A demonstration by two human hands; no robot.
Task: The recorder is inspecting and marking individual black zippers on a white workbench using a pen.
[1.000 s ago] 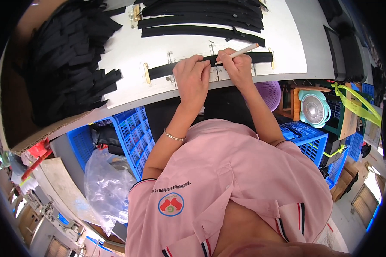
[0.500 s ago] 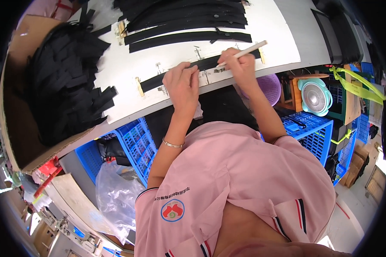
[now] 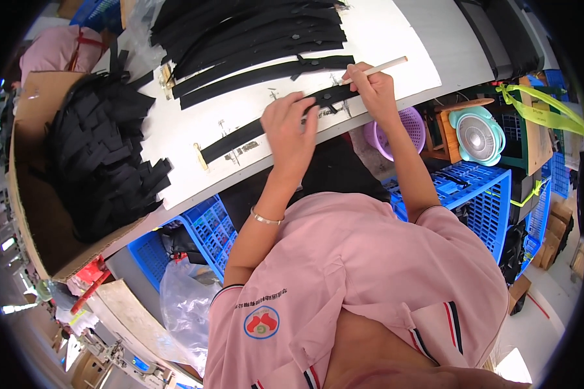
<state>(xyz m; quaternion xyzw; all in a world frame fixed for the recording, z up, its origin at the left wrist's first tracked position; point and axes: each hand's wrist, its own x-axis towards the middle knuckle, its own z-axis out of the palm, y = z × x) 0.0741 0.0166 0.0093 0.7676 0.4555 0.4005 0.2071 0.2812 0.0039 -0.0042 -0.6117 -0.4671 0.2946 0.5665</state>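
White, smooth worktable (image 3: 175, 129) carries one long flat black strap (image 3: 240, 137). My left hand (image 3: 291, 133) lies open, pressing this strap. My right hand (image 3: 374, 89) is closed around a thin pale stick (image 3: 384, 67).

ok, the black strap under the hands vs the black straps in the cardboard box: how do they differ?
The strap lies flat, single and stretched out on the white table; the box straps sit heaped and crisscrossed, ends sticking out.
The left hand presses the single strap and the right hand holds a pale stick over it; no hand touches the heap.
Both look like the same black material.
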